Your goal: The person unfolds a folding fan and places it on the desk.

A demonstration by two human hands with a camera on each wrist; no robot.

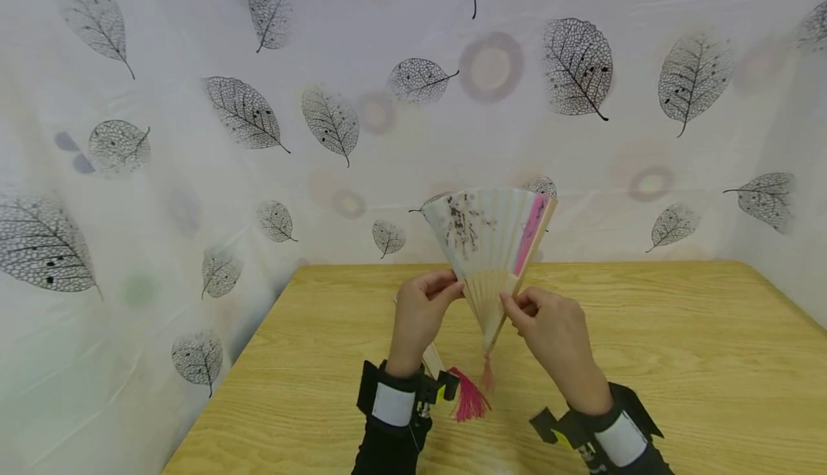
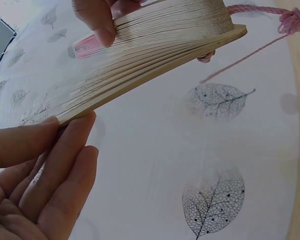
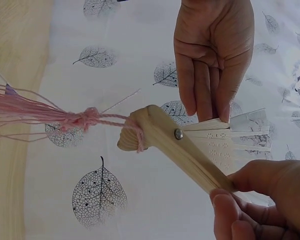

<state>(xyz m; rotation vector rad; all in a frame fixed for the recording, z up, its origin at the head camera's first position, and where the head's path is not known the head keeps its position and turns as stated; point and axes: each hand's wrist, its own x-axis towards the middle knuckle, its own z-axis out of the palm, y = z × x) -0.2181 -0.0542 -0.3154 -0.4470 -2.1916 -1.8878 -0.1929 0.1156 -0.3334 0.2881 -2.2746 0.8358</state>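
A folding fan (image 1: 487, 245) is held up above the table, partly spread, its pale leaf showing dark print and a pink strip at the right edge. My left hand (image 1: 423, 313) pinches the left outer rib between thumb and fingers. On the other side my right hand (image 1: 549, 328) pinches the right guard stick, lower down. The ribs meet at a metal rivet (image 3: 178, 134), and from that end hangs a pink tassel (image 3: 45, 112). Behind my left wrist lies a second slim pale stick-like item (image 1: 431, 359), mostly hidden, beside a deep pink tassel (image 1: 470, 394).
The yellow wood-grain table (image 1: 678, 360) stretches out on both sides. Behind it and to the left hangs a white sheet (image 1: 362, 195) printed with black leaves. Each wrist wears a black strap with a small camera mount (image 1: 545, 425).
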